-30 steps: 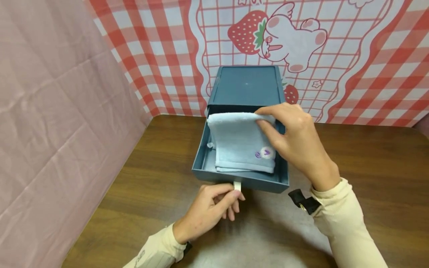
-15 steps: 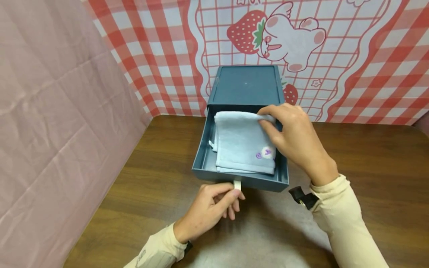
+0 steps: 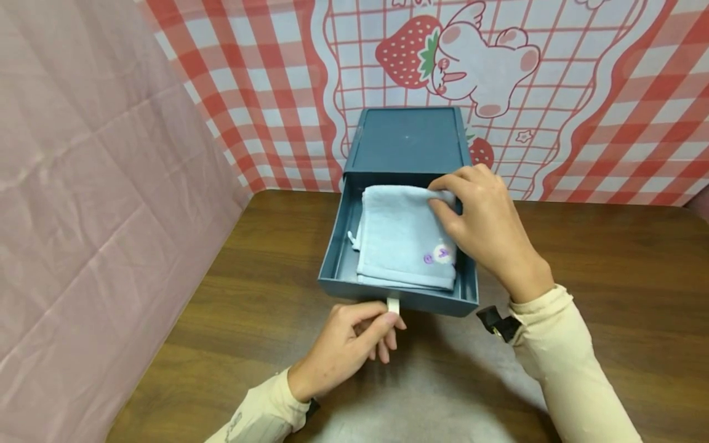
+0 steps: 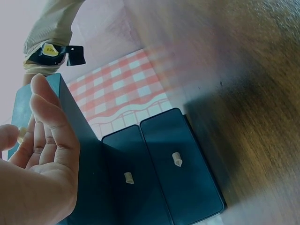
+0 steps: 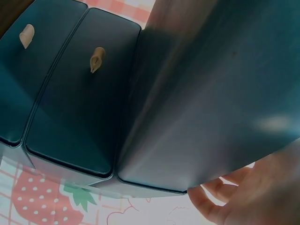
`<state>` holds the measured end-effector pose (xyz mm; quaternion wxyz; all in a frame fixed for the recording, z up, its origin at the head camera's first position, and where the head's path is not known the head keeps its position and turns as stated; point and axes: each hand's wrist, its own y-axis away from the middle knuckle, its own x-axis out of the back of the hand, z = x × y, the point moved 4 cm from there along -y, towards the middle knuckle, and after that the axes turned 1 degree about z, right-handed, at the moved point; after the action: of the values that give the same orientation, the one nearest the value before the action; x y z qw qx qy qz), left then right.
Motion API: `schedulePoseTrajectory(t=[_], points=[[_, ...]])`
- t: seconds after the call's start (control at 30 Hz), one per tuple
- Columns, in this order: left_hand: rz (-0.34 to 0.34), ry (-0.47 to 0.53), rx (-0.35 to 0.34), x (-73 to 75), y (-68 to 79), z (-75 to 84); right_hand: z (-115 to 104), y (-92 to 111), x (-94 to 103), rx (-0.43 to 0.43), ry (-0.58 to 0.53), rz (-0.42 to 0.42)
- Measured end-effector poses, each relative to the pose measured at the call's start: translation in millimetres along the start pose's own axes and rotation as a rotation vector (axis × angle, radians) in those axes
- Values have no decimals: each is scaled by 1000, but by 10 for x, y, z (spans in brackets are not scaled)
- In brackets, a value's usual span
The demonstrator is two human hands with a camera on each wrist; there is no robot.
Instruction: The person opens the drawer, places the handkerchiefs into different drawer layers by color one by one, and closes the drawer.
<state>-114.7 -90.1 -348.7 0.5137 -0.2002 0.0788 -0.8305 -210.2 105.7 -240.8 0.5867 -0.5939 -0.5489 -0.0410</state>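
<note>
A folded light-blue towel (image 3: pixel 399 224) with a white and purple embroidered patch lies in the pulled-out top drawer (image 3: pixel 354 288) of a dark blue drawer unit (image 3: pixel 410 141). With thumb and fingers, my right hand (image 3: pixel 487 227) pinches the towel's far right corner. My left hand (image 3: pixel 346 344) pinches the pale pull tab (image 3: pixel 393 306) on the drawer's front. In the left wrist view the left hand (image 4: pixel 49 154) stands at the drawer front. The right wrist view has the right hand (image 5: pixel 248 197) beyond the drawer's side, and the towel is hidden there.
Beneath the open drawer are two closed drawers, a lower one (image 4: pixel 187 187) and a middle one (image 4: pixel 136 159), each with a pale tab. The unit stands on a wooden table (image 3: pixel 249 271), against a red checked cloth (image 3: pixel 266 92). A pink cloth (image 3: pixel 111 184) hangs at the left.
The towel's left side has shifted slightly right and its raised top fold has settled lower in the drawer. The right hand has moved a little; the left hand keeps its hold on the tab.
</note>
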Motion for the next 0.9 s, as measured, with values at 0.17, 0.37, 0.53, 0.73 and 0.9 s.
schedulePoseTrajectory(t=[0.17, 0.37, 0.53, 0.73, 0.9], points=[[2, 0, -7, -5, -4, 10, 9, -12, -19, -12, -1, -14], [3, 13, -11, -11, 0, 10, -8, -12, -9, -16, -1, -20], [7, 8, -29, -9, 2, 5, -27, -10, 0, -9, 3, -21], [9, 10, -33, -5, -2, 20, -57, -8, 7, -1, 3, -30], [6, 6, -18, -7, -1, 14, -82, 2, 57, -6, -24, -49]])
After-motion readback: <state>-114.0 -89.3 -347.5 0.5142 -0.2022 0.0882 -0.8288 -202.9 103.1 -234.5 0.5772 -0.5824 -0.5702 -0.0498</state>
